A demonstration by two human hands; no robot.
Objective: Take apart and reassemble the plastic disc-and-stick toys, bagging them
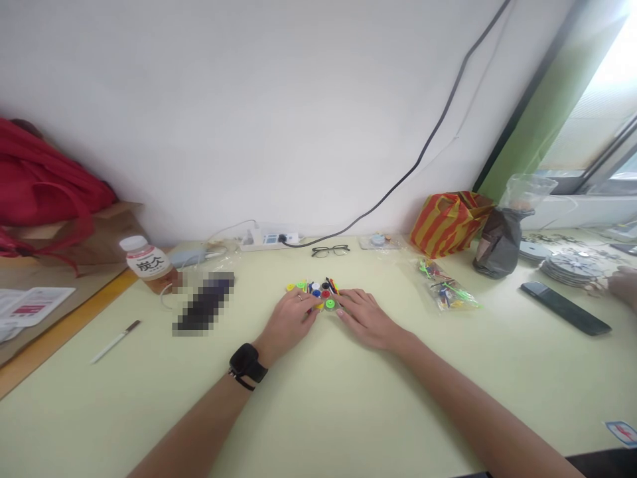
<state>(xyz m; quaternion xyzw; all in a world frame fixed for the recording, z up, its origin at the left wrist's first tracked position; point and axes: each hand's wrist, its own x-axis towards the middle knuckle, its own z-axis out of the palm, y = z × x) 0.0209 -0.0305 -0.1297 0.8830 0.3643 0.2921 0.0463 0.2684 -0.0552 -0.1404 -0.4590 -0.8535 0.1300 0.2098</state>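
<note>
Frame centre: the left hand (292, 317) and right hand (367, 318) bracket small coloured pieces (326, 294) on the tabletop (318, 405), probably keeping them gathered; whether either grips is unclear. Right of centre, a plastic bag (450, 295) lies apart, presumably leaving room.

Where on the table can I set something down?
Bare table lies between your forearms, and between the pen and watch. It's crowded around the colourful parts at your left hand and right hand, and by the stacked discs.
</note>
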